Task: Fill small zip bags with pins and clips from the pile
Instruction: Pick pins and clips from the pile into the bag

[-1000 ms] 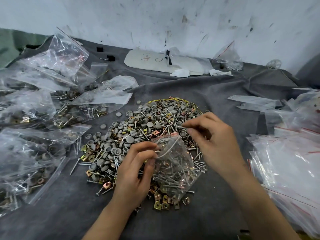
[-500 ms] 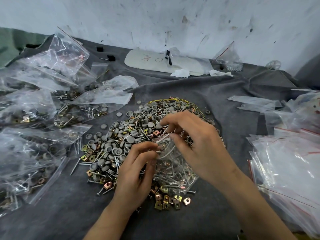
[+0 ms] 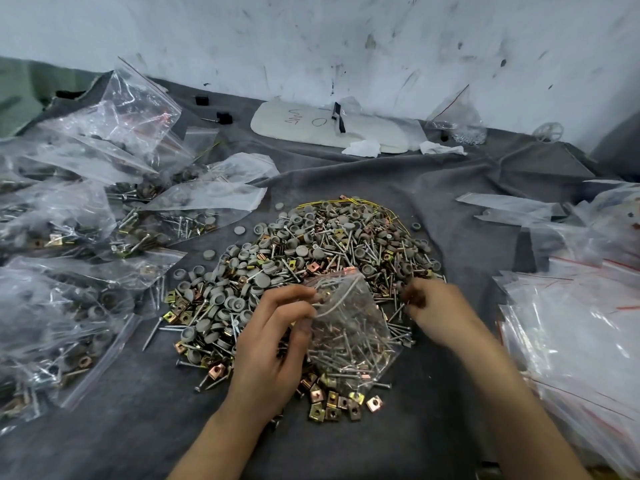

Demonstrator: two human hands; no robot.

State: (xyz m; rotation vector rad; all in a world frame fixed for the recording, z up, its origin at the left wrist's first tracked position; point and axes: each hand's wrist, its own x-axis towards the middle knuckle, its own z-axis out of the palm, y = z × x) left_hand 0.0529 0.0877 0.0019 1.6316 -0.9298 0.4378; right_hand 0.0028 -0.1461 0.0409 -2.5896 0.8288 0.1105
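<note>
A pile [image 3: 322, 244] of grey caps, metal pins and brass and copper square clips lies on the grey cloth [image 3: 398, 181]. On its near side stands a small clear zip bag [image 3: 349, 327], partly filled with pins and clips. My left hand [image 3: 273, 348] pinches the bag's mouth at its left rim and holds it open. My right hand [image 3: 440, 306] is at the pile's right edge, to the right of the bag. Its fingers are curled and pinch at pins there, and the hand is blurred.
Filled zip bags [image 3: 69, 220] are heaped at the left. A stack of flat empty zip bags [image 3: 571, 323] lies at the right. At the back, by the white wall, lie a white board [image 3: 311, 129] and another small bag [image 3: 457, 119].
My right hand went to the bag's mouth, then drew back to the right edge of the pile. My left hand has kept hold of the bag.
</note>
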